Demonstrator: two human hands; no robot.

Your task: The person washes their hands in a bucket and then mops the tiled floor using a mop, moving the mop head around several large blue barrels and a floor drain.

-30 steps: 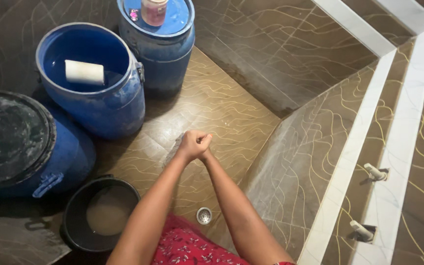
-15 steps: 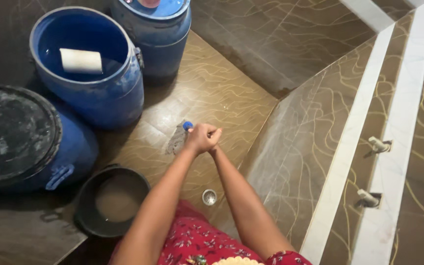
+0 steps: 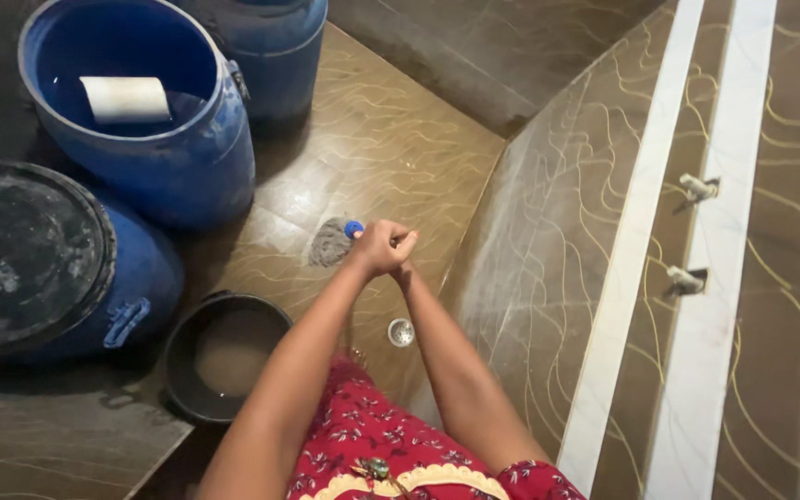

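Observation:
My left hand (image 3: 377, 248) is a closed fist around the top of a mop handle, which I see end-on. My right hand (image 3: 406, 270) grips just beneath it and is mostly hidden. The grey mop head (image 3: 330, 243) rests on the brown tiled floor just left of my hands. A small blue fitting (image 3: 354, 229) joins it to the handle. Both arms reach forward over my red patterned garment (image 3: 372, 444).
An open blue barrel (image 3: 155, 171) holds water and a floating white cylinder (image 3: 126, 99). Near it stand a black-lidded blue barrel (image 3: 30, 250) and a third blue barrel (image 3: 270, 42). A black bucket (image 3: 182, 338) of murky water, a floor drain (image 3: 401, 331) and wall taps (image 3: 696, 187) are close.
The mop head and its blue fitting have come into sight left of my hands. My clasped hands stay on the handle while the view has shifted, with the barrels sliding up and left.

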